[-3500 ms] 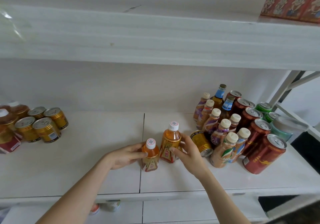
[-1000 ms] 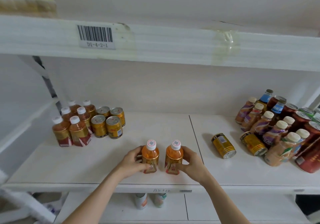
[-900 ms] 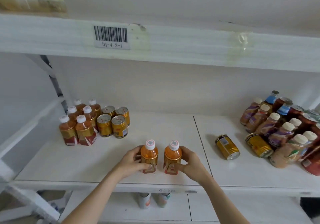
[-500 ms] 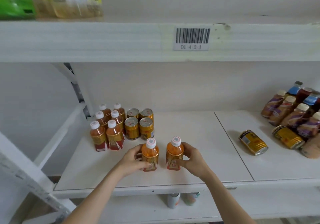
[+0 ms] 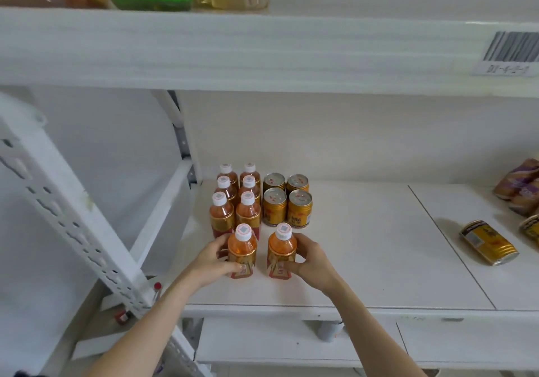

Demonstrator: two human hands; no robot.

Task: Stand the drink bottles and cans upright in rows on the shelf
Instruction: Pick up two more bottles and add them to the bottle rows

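Observation:
My left hand (image 5: 211,260) grips one small orange tea bottle (image 5: 242,252) with a white cap, held upright. My right hand (image 5: 310,258) grips a second orange tea bottle (image 5: 281,252), also upright, a little to the right. Both bottles stand just in front of two rows of matching tea bottles (image 5: 234,198) at the left end of the white shelf (image 5: 364,245). Beside those rows, several gold cans (image 5: 287,201) stand upright in a block. One gold can (image 5: 488,242) lies on its side further right.
Purple-labelled bottles (image 5: 520,184) and another lying gold can (image 5: 530,229) show at the right edge. A white perforated upright (image 5: 73,216) runs along the left. The upper shelf (image 5: 233,49) carries large bottles and a barcode label (image 5: 509,52).
Both hands have carried the two orange bottles leftward along the shelf, from beside the jumble on the right to just in front of the tea bottle rows. The view panned left.

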